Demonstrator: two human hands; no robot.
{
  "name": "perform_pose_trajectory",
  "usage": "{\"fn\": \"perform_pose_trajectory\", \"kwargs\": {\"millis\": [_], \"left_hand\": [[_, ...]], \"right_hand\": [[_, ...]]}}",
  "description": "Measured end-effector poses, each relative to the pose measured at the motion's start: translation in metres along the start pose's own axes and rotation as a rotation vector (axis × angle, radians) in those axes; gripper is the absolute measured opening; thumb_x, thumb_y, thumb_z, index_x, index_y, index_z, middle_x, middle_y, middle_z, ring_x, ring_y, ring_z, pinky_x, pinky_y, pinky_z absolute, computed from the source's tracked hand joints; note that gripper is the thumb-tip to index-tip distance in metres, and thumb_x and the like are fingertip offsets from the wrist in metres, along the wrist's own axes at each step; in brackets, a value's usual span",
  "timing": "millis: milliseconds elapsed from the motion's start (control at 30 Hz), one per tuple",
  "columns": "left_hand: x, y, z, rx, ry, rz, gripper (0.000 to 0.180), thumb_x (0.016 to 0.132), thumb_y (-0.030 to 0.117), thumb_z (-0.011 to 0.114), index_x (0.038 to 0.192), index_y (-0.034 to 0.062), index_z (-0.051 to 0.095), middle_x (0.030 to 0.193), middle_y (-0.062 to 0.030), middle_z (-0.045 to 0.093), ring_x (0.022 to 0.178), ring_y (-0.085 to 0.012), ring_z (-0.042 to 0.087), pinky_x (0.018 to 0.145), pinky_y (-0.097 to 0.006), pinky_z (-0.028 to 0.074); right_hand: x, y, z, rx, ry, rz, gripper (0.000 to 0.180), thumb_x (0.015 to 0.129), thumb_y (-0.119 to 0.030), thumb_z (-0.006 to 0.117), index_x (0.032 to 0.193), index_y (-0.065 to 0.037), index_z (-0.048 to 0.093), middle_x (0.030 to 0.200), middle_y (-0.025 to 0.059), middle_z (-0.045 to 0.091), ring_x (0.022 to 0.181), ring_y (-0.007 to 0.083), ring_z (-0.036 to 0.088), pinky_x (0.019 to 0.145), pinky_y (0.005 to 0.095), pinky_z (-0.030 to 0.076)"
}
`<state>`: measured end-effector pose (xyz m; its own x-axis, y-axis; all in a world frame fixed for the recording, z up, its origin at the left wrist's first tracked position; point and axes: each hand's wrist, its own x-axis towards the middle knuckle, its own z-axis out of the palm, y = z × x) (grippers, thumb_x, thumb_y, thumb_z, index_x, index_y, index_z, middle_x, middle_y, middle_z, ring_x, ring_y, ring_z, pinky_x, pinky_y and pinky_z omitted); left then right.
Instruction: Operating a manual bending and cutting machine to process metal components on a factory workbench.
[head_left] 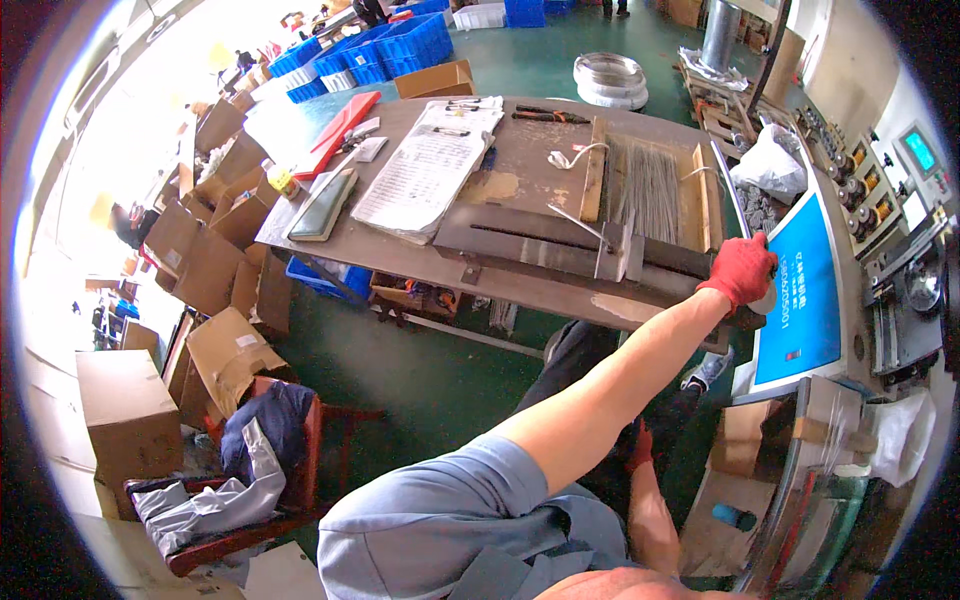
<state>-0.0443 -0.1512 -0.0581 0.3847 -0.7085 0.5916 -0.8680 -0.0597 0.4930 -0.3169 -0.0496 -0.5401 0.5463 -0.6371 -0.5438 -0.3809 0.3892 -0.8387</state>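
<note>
My left hand point(740, 273), in a red glove, reaches to the right end of a long dark metal fixture point(520, 236) on the bench's front edge. Its fingers are closed around something dark that I cannot make out, beside the blue machine panel point(800, 290). A metal stop point(622, 250) with a thin rod stands on the fixture. Behind it, a bundle of thin straight wires point(648, 185) lies in a wooden tray point(595, 170). My right hand point(640, 447), also red-gloved, hangs low beside my leg, its fingers too hidden to read.
On the bench point(400, 130) lie paper sheets point(430, 170), orange-handled pliers point(550, 116), a red folder point(338, 135) and a grey-green case point(325, 205). A machine with rollers point(862, 185) stands at right. Cardboard boxes point(130, 410) and a chair with clothes point(230, 490) are at left.
</note>
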Motion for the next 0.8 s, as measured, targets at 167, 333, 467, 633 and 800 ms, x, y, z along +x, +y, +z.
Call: {"fn": "perform_pose_trajectory", "kwargs": {"millis": [167,333,467,633,800], "left_hand": [[-0.001,-0.004,0.001,0.037,-0.018,0.006,0.016,0.067,0.025,0.067,0.079,0.0145,0.068,0.09,-0.0162,0.059,0.074,-0.0372,0.063,0.065,-0.049,0.051],[0.0,-0.001,0.0,0.029,0.001,0.026,0.017,0.066,0.025,0.067,0.079,0.0142,0.068,0.089,-0.0161,0.059,0.074,-0.0368,0.063,0.064,-0.048,0.051],[-0.005,-0.013,-0.005,0.045,0.027,0.017,0.017,0.066,0.025,0.068,0.079,0.0145,0.068,0.089,-0.0157,0.059,0.074,-0.0363,0.064,0.064,-0.048,0.051],[0.013,0.037,0.012,-0.025,-0.018,0.095,0.018,0.065,0.025,0.068,0.08,0.0152,0.068,0.089,-0.0156,0.059,0.075,-0.0363,0.064,0.064,-0.048,0.051],[-0.006,-0.017,-0.006,0.061,-0.01,-0.005,0.019,0.065,0.025,0.069,0.081,0.0156,0.068,0.09,-0.0154,0.058,0.076,-0.0363,0.064,0.066,-0.048,0.051]], "right_hand": [[-0.016,-0.018,0.008,-0.073,-0.013,-0.024,0.052,0.094,-0.046,0.049,0.128,-0.007,0.053,0.109,0.0084,0.064,0.092,0.0236,0.063,0.078,0.0387,0.053],[-0.02,-0.021,0.011,-0.009,-0.039,-0.101,0.048,0.099,-0.042,0.039,0.12,-0.005,0.06,0.111,0.008,0.065,0.095,0.0209,0.063,0.08,0.0393,0.052],[-0.009,-0.009,0.015,-0.138,-0.106,-0.138,0.048,0.1,-0.04,0.037,0.121,-0.004,0.059,0.109,0.0094,0.066,0.093,0.0195,0.064,0.08,0.0385,0.052],[0.016,0.041,-0.04,-0.235,0.066,-0.314,0.046,0.097,-0.04,0.045,0.113,-0.002,0.063,0.103,0.0096,0.068,0.08,0.0205,0.066,0.068,0.0392,0.054],[-0.022,-0.019,0.024,-0.706,0.058,-0.474,0.045,0.096,-0.041,0.048,0.106,-0.001,0.066,0.095,0.0084,0.069,0.076,0.0213,0.066,0.065,0.0393,0.053]]}}
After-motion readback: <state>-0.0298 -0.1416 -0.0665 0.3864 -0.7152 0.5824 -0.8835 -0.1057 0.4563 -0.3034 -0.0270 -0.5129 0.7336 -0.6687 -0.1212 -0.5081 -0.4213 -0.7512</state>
